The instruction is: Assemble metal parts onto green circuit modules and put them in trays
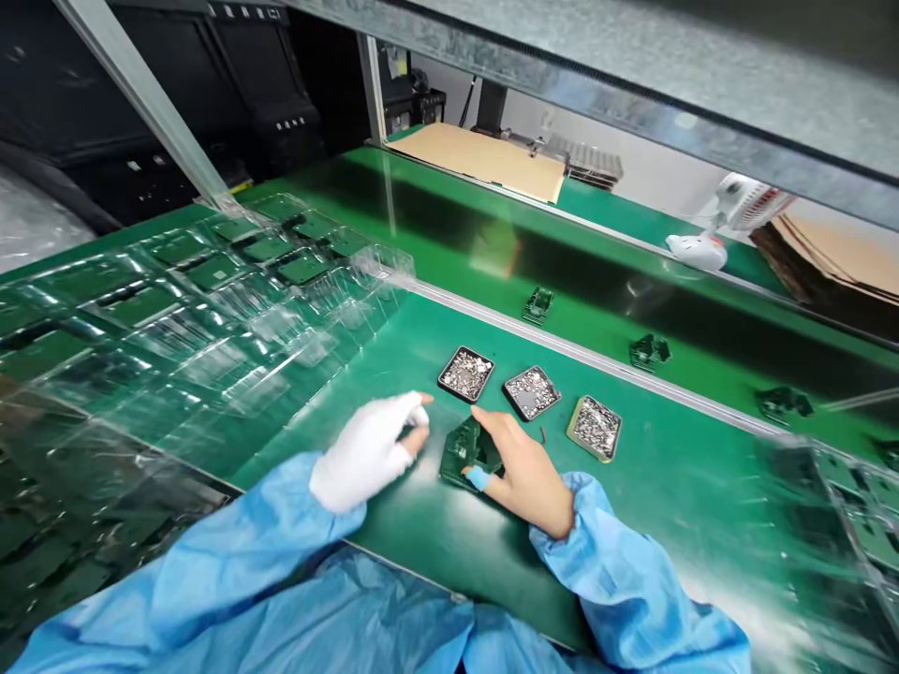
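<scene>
My right hand (523, 468) grips a green circuit board (456, 454), thumb on the near side and fingers over the far edge. A strip of blue tape wraps its thumb. The hand covers much of the board, which lies low over the green worktop. To the left of the board, my left hand (372, 449) wears a white glove with bare thumb and fingertip showing. Its thumb and forefinger are apart, with nothing visible between them. Just beyond both hands are small trays of metal parts: a left tray (465, 373), a middle tray (532, 391) and a right tray (594, 428).
Clear plastic trays with green boards (211, 271) fill the left side; another such tray (853, 496) is at right. Past a metal rail (492, 318), several boards, one being a small board (538, 304), lie on a green belt (590, 323). A metal shelf (632, 84) hangs overhead.
</scene>
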`<state>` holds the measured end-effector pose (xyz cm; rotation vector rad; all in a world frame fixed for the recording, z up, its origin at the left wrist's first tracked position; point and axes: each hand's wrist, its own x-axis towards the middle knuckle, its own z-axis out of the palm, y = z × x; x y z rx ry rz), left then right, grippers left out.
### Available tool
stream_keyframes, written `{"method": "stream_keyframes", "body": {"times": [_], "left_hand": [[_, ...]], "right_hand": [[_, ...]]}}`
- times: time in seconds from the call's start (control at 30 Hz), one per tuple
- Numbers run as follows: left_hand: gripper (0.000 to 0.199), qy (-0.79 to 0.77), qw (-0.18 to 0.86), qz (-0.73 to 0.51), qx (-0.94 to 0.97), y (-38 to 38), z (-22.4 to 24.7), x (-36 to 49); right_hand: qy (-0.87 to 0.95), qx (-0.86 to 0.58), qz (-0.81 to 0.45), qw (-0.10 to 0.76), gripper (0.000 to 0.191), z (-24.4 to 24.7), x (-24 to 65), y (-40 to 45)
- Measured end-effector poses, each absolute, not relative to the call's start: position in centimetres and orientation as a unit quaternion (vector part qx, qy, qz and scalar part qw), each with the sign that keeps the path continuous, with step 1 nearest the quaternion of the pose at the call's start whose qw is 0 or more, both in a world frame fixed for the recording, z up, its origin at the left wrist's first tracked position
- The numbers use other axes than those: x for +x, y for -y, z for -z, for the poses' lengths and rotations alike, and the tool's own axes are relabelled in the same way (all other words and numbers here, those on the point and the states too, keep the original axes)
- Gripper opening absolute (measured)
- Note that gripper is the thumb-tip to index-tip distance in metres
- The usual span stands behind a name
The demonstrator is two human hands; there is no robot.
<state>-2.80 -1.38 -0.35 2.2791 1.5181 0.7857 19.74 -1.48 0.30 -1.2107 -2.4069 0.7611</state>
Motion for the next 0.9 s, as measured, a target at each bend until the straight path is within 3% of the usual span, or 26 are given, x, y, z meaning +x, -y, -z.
{"method": "stream_keyframes", "body": {"times": [0.2,0.4,0.53,0.73,0.8,0.9], "left_hand": [[0.025,-0.531,0.069,-0.041,0.844,-8.1,-1.4,-0.1],[0.020,-0.520,0.074,0.017,0.851,-11.4,0.0,2.5],[0.020,-0.532,0.083,0.012,0.842,-11.4,0.2,2.5],[0.017,-0.555,0.114,-0.090,0.819,-10.5,-1.2,1.4],[0.017,-0.555,0.221,-0.230,0.768,-8.7,-2.2,0.9],[0.021,-0.484,0.483,-0.444,0.579,-4.6,-3.1,1.0]], "right_hand": [[0.924,-0.369,-0.098,0.017,0.072,0.4,19.0,1.8],[0.926,-0.355,-0.129,0.015,0.092,-0.4,19.6,2.7],[0.924,-0.343,-0.168,0.024,0.091,-0.4,19.8,2.8],[0.924,-0.320,-0.204,0.049,0.095,-1.4,20.6,2.4],[0.918,-0.314,-0.216,0.107,0.088,-2.2,21.0,2.1],[0.878,-0.332,-0.214,0.269,0.051,-3.0,20.8,1.6]]}}
